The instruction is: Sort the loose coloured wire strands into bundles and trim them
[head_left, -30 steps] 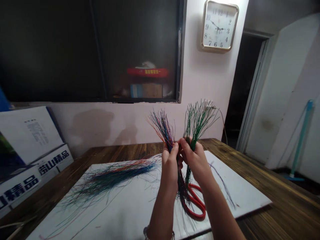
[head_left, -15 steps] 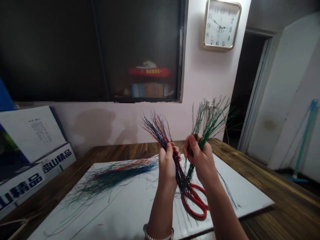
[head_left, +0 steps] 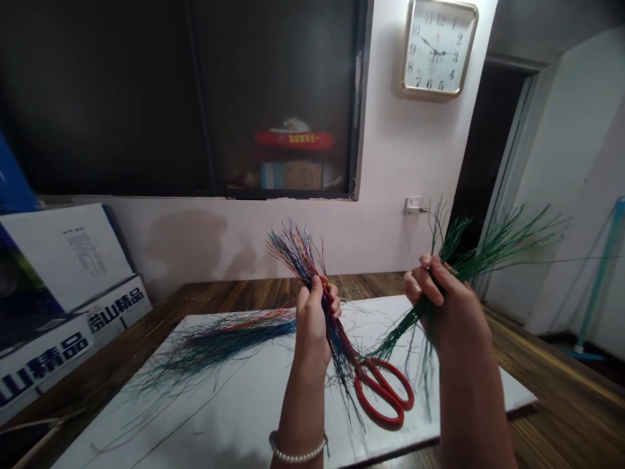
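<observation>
My left hand (head_left: 316, 311) is closed round a bundle of thin multicoloured wires (head_left: 293, 249), whose frayed ends fan out above the fist and hang below it. To the right, my right hand (head_left: 446, 296) grips a bundle of green wires (head_left: 512, 241); their tops spread to the upper right and their lower ends trail toward the scissors. Red-handled scissors (head_left: 383, 389) lie on the white board (head_left: 234, 404) below and between both hands, blades hidden under wires. A long pile of blue, green and red wires (head_left: 229, 339) rests on the board at left.
The board lies on a dark wooden table (head_left: 561, 384). Printed boxes (head_left: 73, 326) stand at the left edge. Behind are a wall with a socket (head_left: 413, 206), a clock (head_left: 439, 49) and a dark window (head_left: 273, 78). A stray wire scrap (head_left: 198, 433) lies in front.
My right hand has moved right, drawing the green wires away from the multicoloured bundle. My left hand has shifted slightly left, still holding its bundle.
</observation>
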### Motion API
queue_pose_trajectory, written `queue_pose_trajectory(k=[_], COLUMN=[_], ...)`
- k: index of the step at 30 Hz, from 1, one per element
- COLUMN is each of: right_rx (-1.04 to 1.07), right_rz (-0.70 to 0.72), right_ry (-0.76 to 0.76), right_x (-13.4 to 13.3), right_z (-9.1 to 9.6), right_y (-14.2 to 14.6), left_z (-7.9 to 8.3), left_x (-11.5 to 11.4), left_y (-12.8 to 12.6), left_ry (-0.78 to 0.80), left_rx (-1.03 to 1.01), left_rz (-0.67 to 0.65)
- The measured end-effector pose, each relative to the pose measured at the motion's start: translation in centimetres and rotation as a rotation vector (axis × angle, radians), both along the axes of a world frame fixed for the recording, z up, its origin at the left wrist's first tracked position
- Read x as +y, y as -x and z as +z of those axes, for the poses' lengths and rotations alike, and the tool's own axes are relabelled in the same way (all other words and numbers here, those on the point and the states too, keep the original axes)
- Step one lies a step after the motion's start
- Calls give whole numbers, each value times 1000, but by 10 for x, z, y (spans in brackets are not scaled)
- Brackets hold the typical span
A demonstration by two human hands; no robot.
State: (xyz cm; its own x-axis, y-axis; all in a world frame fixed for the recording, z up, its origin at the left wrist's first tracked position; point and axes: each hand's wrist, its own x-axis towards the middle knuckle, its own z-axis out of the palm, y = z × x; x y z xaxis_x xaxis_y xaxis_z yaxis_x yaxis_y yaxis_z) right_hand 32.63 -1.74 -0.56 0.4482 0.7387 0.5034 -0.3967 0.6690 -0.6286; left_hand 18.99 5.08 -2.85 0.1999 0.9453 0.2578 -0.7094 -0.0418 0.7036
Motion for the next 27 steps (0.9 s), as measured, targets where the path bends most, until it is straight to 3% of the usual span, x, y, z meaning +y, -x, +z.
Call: queue_pose_trajectory(k=[6, 11, 13, 17, 22, 27], right_rx=[-181, -560, -663, -704, -718, -738], right_rz=[120, -116, -63, 97, 116, 23], right_ry=[161, 240, 237, 238, 238, 225], right_x=[4, 20, 24, 28, 28, 29], right_z=[-5, -11, -13, -14, -16, -17], right_y=[9, 28, 32, 33, 32, 35], left_z=[0, 0, -1, -2, -3, -5], left_x=[-3, -7, -7, -8, -7, -6], left_y=[-1, -6, -8, -10, -12, -14], left_ry=[-19, -46, -48, -50, -57, -92], left_rx=[33, 104, 164, 254, 323, 328], left_rz=[-40, 22, 87, 188, 190, 206])
